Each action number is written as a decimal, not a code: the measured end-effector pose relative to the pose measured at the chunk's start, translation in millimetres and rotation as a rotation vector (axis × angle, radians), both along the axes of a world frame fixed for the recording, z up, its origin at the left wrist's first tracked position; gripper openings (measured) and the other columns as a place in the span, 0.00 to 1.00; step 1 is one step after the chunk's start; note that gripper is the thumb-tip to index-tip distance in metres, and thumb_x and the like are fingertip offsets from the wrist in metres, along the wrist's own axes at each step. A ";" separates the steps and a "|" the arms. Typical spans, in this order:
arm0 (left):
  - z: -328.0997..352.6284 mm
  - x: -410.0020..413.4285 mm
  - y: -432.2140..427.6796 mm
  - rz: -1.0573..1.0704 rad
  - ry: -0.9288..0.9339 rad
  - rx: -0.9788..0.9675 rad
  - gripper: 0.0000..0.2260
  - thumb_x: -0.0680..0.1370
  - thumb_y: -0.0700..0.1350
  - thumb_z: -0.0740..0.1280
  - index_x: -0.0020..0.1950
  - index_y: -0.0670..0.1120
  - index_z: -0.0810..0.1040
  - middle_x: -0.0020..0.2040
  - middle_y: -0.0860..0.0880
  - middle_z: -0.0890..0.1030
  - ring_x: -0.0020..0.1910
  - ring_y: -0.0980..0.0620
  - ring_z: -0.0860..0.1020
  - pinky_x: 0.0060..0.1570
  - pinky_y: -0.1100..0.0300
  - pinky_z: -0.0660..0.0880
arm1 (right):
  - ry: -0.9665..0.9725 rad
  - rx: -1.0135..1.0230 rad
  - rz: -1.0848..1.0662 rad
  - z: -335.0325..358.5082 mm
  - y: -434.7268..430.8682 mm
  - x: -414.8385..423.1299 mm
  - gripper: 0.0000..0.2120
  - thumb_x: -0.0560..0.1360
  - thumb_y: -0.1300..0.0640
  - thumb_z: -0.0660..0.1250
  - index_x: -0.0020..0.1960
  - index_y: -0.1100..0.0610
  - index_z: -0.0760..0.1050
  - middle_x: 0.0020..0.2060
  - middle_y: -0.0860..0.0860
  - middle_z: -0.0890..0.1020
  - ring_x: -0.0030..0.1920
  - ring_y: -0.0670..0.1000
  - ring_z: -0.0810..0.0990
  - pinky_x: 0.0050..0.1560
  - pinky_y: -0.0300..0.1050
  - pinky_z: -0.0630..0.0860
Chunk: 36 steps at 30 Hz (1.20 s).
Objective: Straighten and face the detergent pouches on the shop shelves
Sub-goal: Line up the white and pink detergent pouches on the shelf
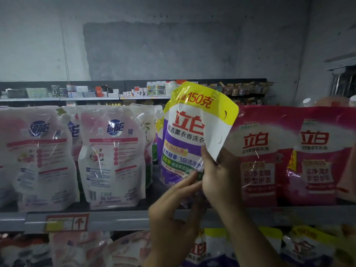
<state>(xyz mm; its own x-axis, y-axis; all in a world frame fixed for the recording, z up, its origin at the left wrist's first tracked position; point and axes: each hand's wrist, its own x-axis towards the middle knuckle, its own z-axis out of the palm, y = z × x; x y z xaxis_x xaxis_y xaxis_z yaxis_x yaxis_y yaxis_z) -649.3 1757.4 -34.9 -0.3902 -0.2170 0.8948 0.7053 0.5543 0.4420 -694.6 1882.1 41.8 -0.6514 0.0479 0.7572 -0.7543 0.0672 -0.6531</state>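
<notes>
Right hand (217, 178) grips purple pouch (185, 135), left hand (173, 207) touches it, at shelf (119, 218)

I read most on the purple-and-white plastic pouch with a yellow top band (183, 132): red "150克" on the band, large red "立白" beneath, and "天然酵素·3倍洁净力" lower down. Right of that pouch, the glossy pink pouches (258, 151) each carry red "立白". Left of it, the pale pink-and-white pouches (113, 157) show a blue "超能" badge. Below-left of it, a red-bordered shelf-edge tag (66, 222) bears an upward arrow; its small print escapes me.
</notes>
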 end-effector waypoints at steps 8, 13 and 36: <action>31.0 11.0 -25.8 -0.175 -0.366 0.261 0.35 0.73 0.46 0.79 0.77 0.51 0.69 0.67 0.55 0.81 0.66 0.58 0.80 0.59 0.63 0.81 | 0.002 0.033 0.080 -1.2 8.7 -24.4 0.18 0.86 0.46 0.63 0.53 0.60 0.81 0.36 0.62 0.81 0.32 0.65 0.77 0.29 0.62 0.72; 37.0 1.1 -42.0 -0.358 -0.511 0.320 0.24 0.72 0.43 0.77 0.67 0.47 0.77 0.58 0.51 0.87 0.59 0.49 0.86 0.51 0.59 0.84 | -0.040 0.089 0.188 4.9 9.4 -26.3 0.12 0.85 0.51 0.64 0.46 0.55 0.78 0.26 0.47 0.74 0.25 0.46 0.67 0.26 0.45 0.62; 16.6 -27.6 -42.6 -0.023 -0.551 0.358 0.28 0.70 0.39 0.83 0.65 0.51 0.77 0.52 0.55 0.88 0.50 0.58 0.87 0.40 0.63 0.84 | -0.273 0.355 0.005 -11.6 6.7 -41.1 0.13 0.85 0.46 0.64 0.65 0.51 0.76 0.48 0.42 0.81 0.42 0.40 0.79 0.37 0.32 0.76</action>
